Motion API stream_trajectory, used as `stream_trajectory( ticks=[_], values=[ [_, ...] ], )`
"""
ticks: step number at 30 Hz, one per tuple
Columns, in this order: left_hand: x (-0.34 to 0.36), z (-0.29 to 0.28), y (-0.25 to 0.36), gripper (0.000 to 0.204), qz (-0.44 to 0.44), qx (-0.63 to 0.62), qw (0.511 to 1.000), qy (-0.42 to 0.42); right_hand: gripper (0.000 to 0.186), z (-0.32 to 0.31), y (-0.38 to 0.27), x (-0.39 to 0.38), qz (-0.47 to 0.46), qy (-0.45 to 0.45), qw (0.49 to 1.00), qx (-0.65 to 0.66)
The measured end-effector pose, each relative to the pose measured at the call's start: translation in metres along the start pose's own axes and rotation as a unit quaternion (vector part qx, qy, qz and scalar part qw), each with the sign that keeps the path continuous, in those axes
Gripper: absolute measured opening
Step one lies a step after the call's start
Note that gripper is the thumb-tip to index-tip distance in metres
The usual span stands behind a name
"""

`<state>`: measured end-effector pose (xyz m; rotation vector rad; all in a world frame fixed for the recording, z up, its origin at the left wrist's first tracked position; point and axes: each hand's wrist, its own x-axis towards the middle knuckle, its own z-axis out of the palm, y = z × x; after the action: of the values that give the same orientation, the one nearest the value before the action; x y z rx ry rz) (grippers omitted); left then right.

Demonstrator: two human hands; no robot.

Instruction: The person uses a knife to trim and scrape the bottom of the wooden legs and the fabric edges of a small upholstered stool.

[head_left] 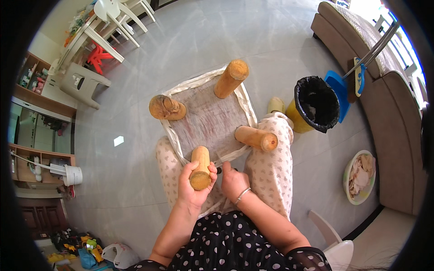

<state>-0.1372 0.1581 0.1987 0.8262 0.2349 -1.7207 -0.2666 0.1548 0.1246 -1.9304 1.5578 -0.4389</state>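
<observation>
In the head view, an upturned stool with four wooden legs is being steadied across the lap. The nearest leg is being gripped firmly by the left hand, fingers wrapped around its end. A small dark tool is being pinched narrowly by the right hand at the base of that leg, beside the white fabric edging. The stool is judged rigid and fairly heavy; its smooth round legs are being offered as the surest holds.
</observation>
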Motion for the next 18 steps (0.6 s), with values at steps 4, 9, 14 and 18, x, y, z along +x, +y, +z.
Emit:
stream_trajectory(
  ticks=[4, 9, 14, 18],
  values=[
    [-0.003, 0.004, 0.001, 0.051, -0.003, 0.006, 1.000, 0.007, 0.024, 0.002, 0.018, -0.006, 0.079, 0.041, 0.996, 0.029],
    [-0.001, 0.002, 0.006, 0.060, -0.019, -0.004, 1.000, 0.005, 0.029, 0.007, 0.027, -0.004, -0.005, 0.113, 0.990, -0.089],
    [-0.001, 0.002, 0.001, 0.051, -0.001, 0.022, 1.000, 0.005, 0.029, 0.007, 0.014, -0.007, 0.075, 0.024, 0.997, -0.013],
    [-0.003, 0.005, -0.001, 0.050, 0.012, 0.033, 0.999, 0.016, 0.017, 0.008, 0.024, -0.008, 0.065, 0.087, 0.991, 0.080]
  ],
)
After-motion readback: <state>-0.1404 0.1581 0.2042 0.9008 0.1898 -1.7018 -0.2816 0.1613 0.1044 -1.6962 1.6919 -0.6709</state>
